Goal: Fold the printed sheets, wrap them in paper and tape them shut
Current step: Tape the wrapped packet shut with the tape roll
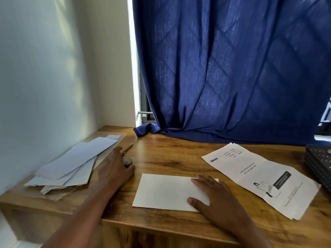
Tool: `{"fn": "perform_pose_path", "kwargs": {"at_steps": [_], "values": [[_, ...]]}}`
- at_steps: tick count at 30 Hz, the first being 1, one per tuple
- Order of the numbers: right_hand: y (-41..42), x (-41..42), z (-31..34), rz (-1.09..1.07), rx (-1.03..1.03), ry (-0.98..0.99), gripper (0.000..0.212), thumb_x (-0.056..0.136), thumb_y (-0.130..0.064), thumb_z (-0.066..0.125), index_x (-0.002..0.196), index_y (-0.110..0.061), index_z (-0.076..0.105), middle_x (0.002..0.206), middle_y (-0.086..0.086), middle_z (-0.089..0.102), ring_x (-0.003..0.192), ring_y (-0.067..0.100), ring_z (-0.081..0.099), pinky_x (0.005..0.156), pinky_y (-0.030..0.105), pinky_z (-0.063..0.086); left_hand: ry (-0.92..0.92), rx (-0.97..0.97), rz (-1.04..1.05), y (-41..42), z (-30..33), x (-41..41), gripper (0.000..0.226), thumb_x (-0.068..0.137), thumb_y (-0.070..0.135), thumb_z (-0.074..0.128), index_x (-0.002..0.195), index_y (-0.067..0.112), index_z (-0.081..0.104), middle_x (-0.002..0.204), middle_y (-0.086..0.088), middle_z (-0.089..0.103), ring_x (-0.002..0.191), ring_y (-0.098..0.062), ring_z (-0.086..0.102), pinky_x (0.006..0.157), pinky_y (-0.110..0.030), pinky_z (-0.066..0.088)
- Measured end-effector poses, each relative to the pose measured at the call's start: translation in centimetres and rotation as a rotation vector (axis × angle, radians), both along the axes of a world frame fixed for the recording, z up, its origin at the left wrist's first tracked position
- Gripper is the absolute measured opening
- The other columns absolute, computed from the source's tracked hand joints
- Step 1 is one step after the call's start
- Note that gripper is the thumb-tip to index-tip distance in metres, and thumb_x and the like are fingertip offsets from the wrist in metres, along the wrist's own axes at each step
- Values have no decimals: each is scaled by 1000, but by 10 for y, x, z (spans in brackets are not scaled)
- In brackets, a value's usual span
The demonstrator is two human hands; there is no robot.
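Head view: a folded white sheet [166,191] lies flat on the wooden bench [175,158], near its front edge; the right hand [213,197] rests on the sheet's right end, fingers straight and spread, palm down, gripping nothing; the left hand [114,169] reaches to the left of the sheet, its fingers loosely bent over a small roll of tape [128,162], touching it, though whether they have closed on it I cannot tell; a pencil [127,149] lies just beyond the tape, pointing toward the back of the bench; further left, against the wall, a loose pile of pale wrapping papers [71,165] overlaps at angles; to the right of the folded sheet, apart from it, a stack of printed sheets [259,178] lies unfolded and slanted, with a "blinkit" heading and a drawing on the top sheet; a dark perforated tray [318,163] stands at the bench's right edge; a blue curtain [232,68] hangs behind, its hem bunched on the bench.
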State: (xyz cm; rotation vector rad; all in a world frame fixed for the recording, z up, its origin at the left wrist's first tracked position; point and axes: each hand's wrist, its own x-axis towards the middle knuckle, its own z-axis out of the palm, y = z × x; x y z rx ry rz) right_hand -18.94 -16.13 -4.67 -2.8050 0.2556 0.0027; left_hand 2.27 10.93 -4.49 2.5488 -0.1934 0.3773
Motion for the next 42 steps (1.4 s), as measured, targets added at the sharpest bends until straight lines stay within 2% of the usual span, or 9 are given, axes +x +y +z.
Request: {"fn": "perform_pose_path", "kwargs": {"at_steps": [5,13,19,25,30,33,36,39,42], "values": [[1,-1,0,-19,-7,-13,82,85,-86,29,156,-47,18,165,-25,10,154,3,4,126,37,2,62,-94,-130,1,-5,-1,87,82,39,80,150,33,26,136,-5,59,126,-29,55,100,-48,52],[1,0,1,-19,-4,-2,82,84,-87,28,155,-48,18,165,-25,10,154,3,4,127,38,1,33,-129,-143,2,-7,0,99,65,63,84,147,32,38,140,-3,57,128,-27,54,103,-49,50],[1,-1,0,-16,-13,-15,81,85,-86,29,155,-48,19,165,-25,11,154,2,4,126,38,0,16,-155,-147,6,-11,6,90,68,53,88,141,36,37,140,-5,53,126,-27,53,100,-47,51],[0,0,-1,-7,-10,-20,94,72,-92,17,155,-48,18,165,-25,10,153,1,3,126,37,0,30,-230,-157,9,-14,8,80,76,43,87,141,36,41,132,-4,60,117,-25,58,95,-45,54],[0,0,1,-27,36,-43,94,72,-92,24,155,-47,20,165,-25,12,153,1,5,127,38,0,5,-396,-173,3,-2,-3,66,82,38,84,136,38,48,122,-2,62,106,-21,60,81,-38,51],[-2,-2,3,-69,115,-145,83,78,-89,36,151,-49,30,161,-29,19,151,-1,11,126,34,7,-48,-481,-289,-16,9,-23,68,80,32,87,135,43,48,113,10,64,105,-12,63,84,-33,54],[-6,-6,5,-129,277,-326,74,72,-91,45,134,-53,51,144,-36,42,137,-6,34,119,28,25,-16,-553,-504,-50,14,-57,71,81,22,87,135,43,46,105,17,72,102,2,65,79,-18,50],[-6,-12,8,-155,415,-467,57,68,-84,57,115,-53,64,117,-45,53,118,-14,46,109,21,35,-22,-531,-671,-86,7,-90,76,83,20,86,140,42,42,110,32,69,107,6,65,88,-24,54],[-4,-18,11,-122,456,-571,34,75,-64,74,106,-52,68,113,-47,57,116,-16,48,97,10,35,-21,-528,-765,-109,-2,-110,78,83,23,86,145,38,41,113,25,72,109,2,67,93,-25,56]]}}
